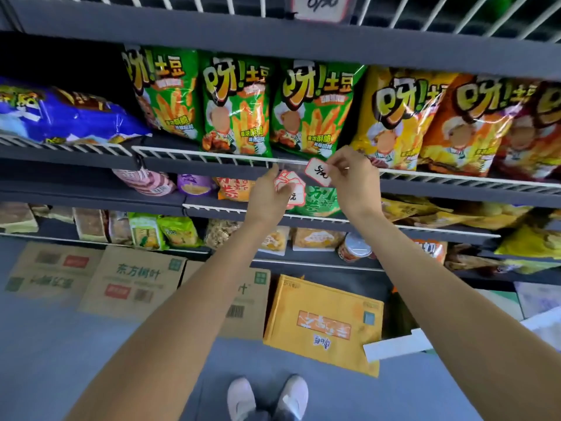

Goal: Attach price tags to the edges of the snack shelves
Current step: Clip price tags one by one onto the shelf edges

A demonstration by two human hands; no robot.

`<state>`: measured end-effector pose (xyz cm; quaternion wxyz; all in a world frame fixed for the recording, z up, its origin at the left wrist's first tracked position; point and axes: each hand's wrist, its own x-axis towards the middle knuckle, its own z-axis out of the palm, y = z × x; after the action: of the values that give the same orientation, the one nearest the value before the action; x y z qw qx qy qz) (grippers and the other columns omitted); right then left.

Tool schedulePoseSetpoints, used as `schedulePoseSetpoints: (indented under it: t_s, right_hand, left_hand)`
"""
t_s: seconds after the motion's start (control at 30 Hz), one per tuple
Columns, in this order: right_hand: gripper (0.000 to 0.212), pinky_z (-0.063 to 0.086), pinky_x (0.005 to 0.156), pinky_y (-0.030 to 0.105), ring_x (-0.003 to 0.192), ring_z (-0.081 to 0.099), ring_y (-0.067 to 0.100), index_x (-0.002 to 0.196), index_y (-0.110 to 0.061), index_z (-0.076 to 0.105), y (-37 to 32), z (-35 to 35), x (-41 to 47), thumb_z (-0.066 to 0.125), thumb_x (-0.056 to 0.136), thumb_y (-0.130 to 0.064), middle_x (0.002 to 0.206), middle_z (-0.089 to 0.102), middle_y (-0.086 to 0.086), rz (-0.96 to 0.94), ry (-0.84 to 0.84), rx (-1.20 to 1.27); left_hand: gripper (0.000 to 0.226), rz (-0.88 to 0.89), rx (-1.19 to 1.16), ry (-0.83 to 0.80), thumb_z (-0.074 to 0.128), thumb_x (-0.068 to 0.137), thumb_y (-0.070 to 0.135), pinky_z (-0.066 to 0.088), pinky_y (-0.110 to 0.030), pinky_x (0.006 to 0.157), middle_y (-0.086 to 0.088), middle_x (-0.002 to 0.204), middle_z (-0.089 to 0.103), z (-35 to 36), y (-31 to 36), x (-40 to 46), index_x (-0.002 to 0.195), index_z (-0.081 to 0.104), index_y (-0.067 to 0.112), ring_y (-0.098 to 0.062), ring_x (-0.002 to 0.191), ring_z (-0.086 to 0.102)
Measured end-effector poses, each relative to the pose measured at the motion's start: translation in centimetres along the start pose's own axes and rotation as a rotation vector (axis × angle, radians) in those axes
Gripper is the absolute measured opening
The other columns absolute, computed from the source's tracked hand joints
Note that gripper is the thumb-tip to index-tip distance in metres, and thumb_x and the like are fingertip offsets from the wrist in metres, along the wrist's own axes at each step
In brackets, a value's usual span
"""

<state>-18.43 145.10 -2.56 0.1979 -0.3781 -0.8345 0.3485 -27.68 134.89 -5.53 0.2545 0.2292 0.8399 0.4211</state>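
Observation:
My right hand [353, 174] pinches a white price tag with a red border [319, 173] and holds it against the white wire rail [212, 155] at the front edge of the chip shelf. My left hand [267, 196] grips a small stack of more red-bordered price tags [290, 185], and its forefinger reaches up to the rail just left of the tag. Green chip bags [236, 107] stand on the shelf right above both hands. Another price tag [321, 6] hangs on the top shelf's edge.
Yellow and orange chip bags [403, 117] fill the shelf to the right, a blue bag [60, 113] lies at the left. Lower shelves hold several snack packs. Cardboard boxes [133, 281] and a yellow box [324, 323] sit on the grey floor by my shoes.

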Motion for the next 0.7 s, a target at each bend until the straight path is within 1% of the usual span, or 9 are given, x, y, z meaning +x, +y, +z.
schedulePoseSetpoints:
  t_s: [0.17, 0.3, 0.37, 0.43, 0.47, 0.5, 0.53, 0.6, 0.7]
  right_hand:
    - [0.006, 0.050, 0.065, 0.033, 0.075, 0.060, 0.019, 0.090, -0.008, 0.062, 0.1, 0.5, 0.5, 0.058, 0.090, -0.012, 0.080, 0.063, 0.001, -0.109, 0.027, -0.003]
    - [0.008, 0.052, 0.068, 0.032, 0.072, 0.059, 0.019, 0.091, -0.005, 0.064, 0.0, 1.0, 0.9, 0.056, 0.090, -0.005, 0.080, 0.065, 0.008, -0.214, 0.030, 0.006]
    - [0.011, 0.052, 0.068, 0.034, 0.072, 0.057, 0.020, 0.094, -0.002, 0.064, -0.1, 1.2, 1.1, 0.053, 0.090, -0.002, 0.083, 0.065, 0.011, -0.275, 0.040, -0.032]
    - [0.013, 0.049, 0.068, 0.032, 0.074, 0.058, 0.024, 0.095, -0.001, 0.065, -0.3, 1.5, 1.3, 0.053, 0.090, -0.002, 0.089, 0.065, 0.015, -0.342, 0.073, -0.110]
    - [0.014, 0.048, 0.067, 0.032, 0.075, 0.059, 0.027, 0.095, -0.001, 0.066, -0.5, 1.6, 1.4, 0.053, 0.090, -0.002, 0.091, 0.064, 0.016, -0.368, 0.091, -0.138]
    - [0.015, 0.049, 0.067, 0.034, 0.075, 0.060, 0.029, 0.095, -0.001, 0.066, -0.6, 1.8, 1.5, 0.052, 0.090, -0.001, 0.091, 0.063, 0.017, -0.386, 0.103, -0.153]
    - [0.016, 0.050, 0.067, 0.037, 0.075, 0.060, 0.031, 0.095, 0.000, 0.067, -0.7, 2.0, 1.6, 0.052, 0.090, -0.001, 0.092, 0.063, 0.018, -0.396, 0.106, -0.162]
    - [0.018, 0.051, 0.068, 0.041, 0.075, 0.060, 0.034, 0.094, 0.000, 0.067, -0.7, 2.5, 1.7, 0.050, 0.090, 0.000, 0.093, 0.061, 0.019, -0.405, 0.095, -0.180]
    - [0.017, 0.049, 0.062, 0.039, 0.079, 0.059, 0.035, 0.094, -0.002, 0.068, -0.4, 3.2, 1.7, 0.052, 0.089, -0.003, 0.099, 0.058, 0.018, -0.407, 0.064, -0.262]
  left_hand:
    - [0.056, 0.040, 0.072, -0.026, 0.052, 0.094, 0.013, 0.029, -0.020, 0.101, -0.011, 0.148, 0.038, -0.7, -0.6, -0.2, 0.145, 0.029, 0.007, -0.023, 0.134, 0.040]
    - [0.054, 0.089, 0.188, -0.049, 0.052, 0.094, 0.010, 0.041, -0.027, 0.077, -0.015, 0.137, 0.052, -1.7, -0.8, -0.6, 0.144, 0.032, 0.011, -0.022, 0.090, 0.059]
    - [0.053, 0.115, 0.240, -0.066, 0.051, 0.094, 0.009, 0.037, -0.023, 0.062, -0.021, 0.118, 0.064, -2.2, -1.2, -0.7, 0.144, 0.033, 0.013, -0.018, 0.068, 0.054]
    - [0.053, 0.141, 0.292, -0.085, 0.050, 0.094, 0.009, 0.031, -0.019, 0.049, -0.022, 0.079, 0.065, -2.6, -1.7, -0.9, 0.145, 0.033, 0.015, -0.010, 0.051, 0.041]
    - [0.054, 0.148, 0.315, -0.095, 0.050, 0.094, 0.009, 0.033, -0.022, 0.050, -0.017, 0.069, 0.060, -2.8, -1.8, -1.0, 0.145, 0.033, 0.016, -0.011, 0.051, 0.044]
    - [0.054, 0.153, 0.332, -0.103, 0.050, 0.094, 0.009, 0.036, -0.026, 0.057, -0.016, 0.073, 0.063, -2.9, -1.9, -1.1, 0.145, 0.033, 0.017, -0.017, 0.061, 0.054]
    - [0.055, 0.154, 0.340, -0.108, 0.050, 0.094, 0.009, 0.039, -0.030, 0.067, -0.021, 0.089, 0.067, -2.9, -1.9, -1.2, 0.145, 0.033, 0.018, -0.028, 0.081, 0.062]
    - [0.056, 0.152, 0.350, -0.118, 0.050, 0.094, 0.008, 0.036, -0.035, 0.085, -0.028, 0.119, 0.060, -3.0, -1.8, -1.3, 0.145, 0.032, 0.019, -0.040, 0.113, 0.054]
    - [0.057, 0.140, 0.381, -0.131, 0.050, 0.094, 0.008, 0.037, -0.034, 0.087, -0.028, 0.126, 0.056, -3.1, -1.8, -1.4, 0.146, 0.030, 0.020, -0.040, 0.116, 0.051]
